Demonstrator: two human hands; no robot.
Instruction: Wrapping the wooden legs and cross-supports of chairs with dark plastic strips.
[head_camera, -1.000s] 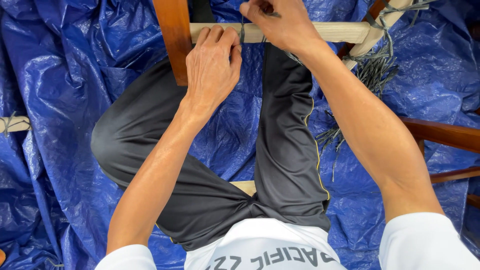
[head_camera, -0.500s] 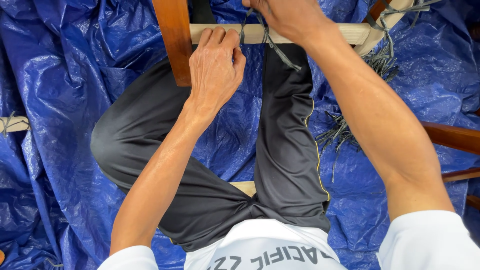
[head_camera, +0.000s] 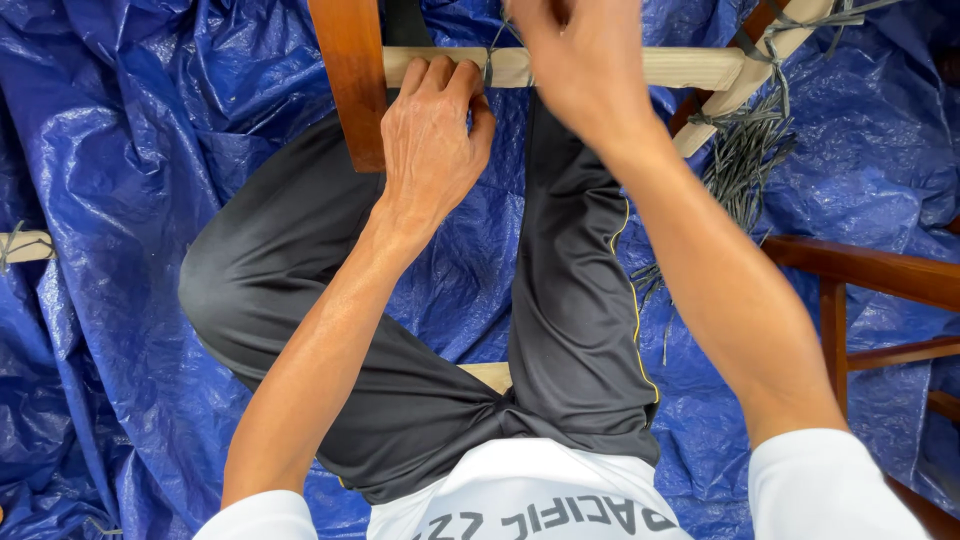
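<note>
A pale wooden rail (head_camera: 690, 68) runs across the top of the head view, joined to a dark brown wooden post (head_camera: 350, 80). My left hand (head_camera: 435, 135) grips the rail just right of the post, fingers curled over it. A thin grey cord (head_camera: 490, 62) wraps the rail beside those fingers. My right hand (head_camera: 575, 60) is raised above the rail at the top edge, fingers closed, seemingly pulling the cord upward; its fingertips are cut off by the frame.
A bundle of grey cords (head_camera: 745, 165) hangs from the rail's right end. Dark brown chair parts (head_camera: 870, 275) stand at the right. A crinkled blue tarp (head_camera: 110, 200) covers the floor. My legs in dark trousers (head_camera: 570, 280) lie under the rail.
My right hand has risen from the rail toward the top edge, drawing the cord up. My left hand has stayed gripping the rail.
</note>
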